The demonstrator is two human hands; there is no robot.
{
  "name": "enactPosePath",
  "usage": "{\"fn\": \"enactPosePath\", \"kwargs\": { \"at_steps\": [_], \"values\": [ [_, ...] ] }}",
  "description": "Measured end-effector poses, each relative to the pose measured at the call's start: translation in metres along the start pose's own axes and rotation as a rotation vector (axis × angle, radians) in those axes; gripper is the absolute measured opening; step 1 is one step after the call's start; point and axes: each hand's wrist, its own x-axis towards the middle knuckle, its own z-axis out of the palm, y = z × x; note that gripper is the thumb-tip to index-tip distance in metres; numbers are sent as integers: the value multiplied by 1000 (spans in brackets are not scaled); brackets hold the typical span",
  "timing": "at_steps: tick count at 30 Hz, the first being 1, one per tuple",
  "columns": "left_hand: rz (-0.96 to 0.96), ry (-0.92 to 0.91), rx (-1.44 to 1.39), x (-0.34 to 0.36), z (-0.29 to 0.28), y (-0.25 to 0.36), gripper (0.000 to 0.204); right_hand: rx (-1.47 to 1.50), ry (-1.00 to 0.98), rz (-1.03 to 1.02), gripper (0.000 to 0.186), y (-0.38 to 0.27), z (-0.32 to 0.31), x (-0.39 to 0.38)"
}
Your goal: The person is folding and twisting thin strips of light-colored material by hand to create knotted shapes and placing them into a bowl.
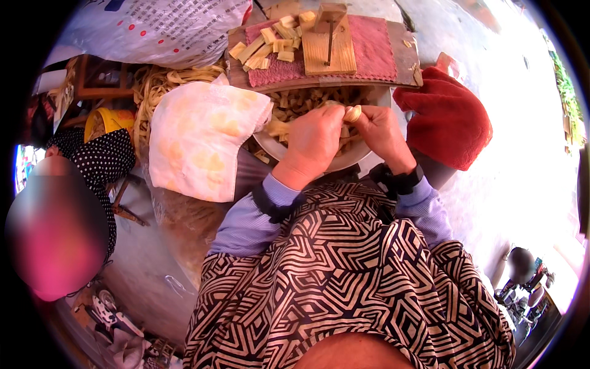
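Note:
My left hand (pixel 316 138) and my right hand (pixel 386 135) meet over a white basin (pixel 347 163). Between their fingertips they pinch a small pale yellow strip (pixel 353 114), which looks rolled or knotted. Both hands have their fingers closed; the thumbs and fingers partly cover the strip. Beneath them the basin holds many similar pale yellow pieces (pixel 289 106). Just beyond it, a board (pixel 405 58) covered by a pink cloth (pixel 378 49) bears short cut strips (pixel 267 46) and a wooden block with an upright metal rod (pixel 330 52).
A white-and-yellow cloth (pixel 203 141) drapes my left knee, a red cloth (pixel 448 123) my right. Long pale strips (pixel 147 92) lie at left, near a printed white sack (pixel 153 31) and a yellow bucket (pixel 117 119). A person in polka-dot clothing (pixel 107 154) is close by on the left.

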Motion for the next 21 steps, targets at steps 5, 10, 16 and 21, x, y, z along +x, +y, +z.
{"fn": "enactPosePath", "kwargs": {
  "at_steps": [5,10,16,21],
  "values": [
    [34,65,-120,-3,3,1,29,1145,-344,239,27,4,12,-1],
    [-152,-71,-515,0,-7,14,29,737,-192,100,15,1,8,-3],
    [-434,79,-546,14,14,10,18,12,438,-508,13,-7,15,-5],
    [-1005,-201,-1292,-19,-4,37,24,53,482,-523,8,-8,3,-4]
  ]
}}
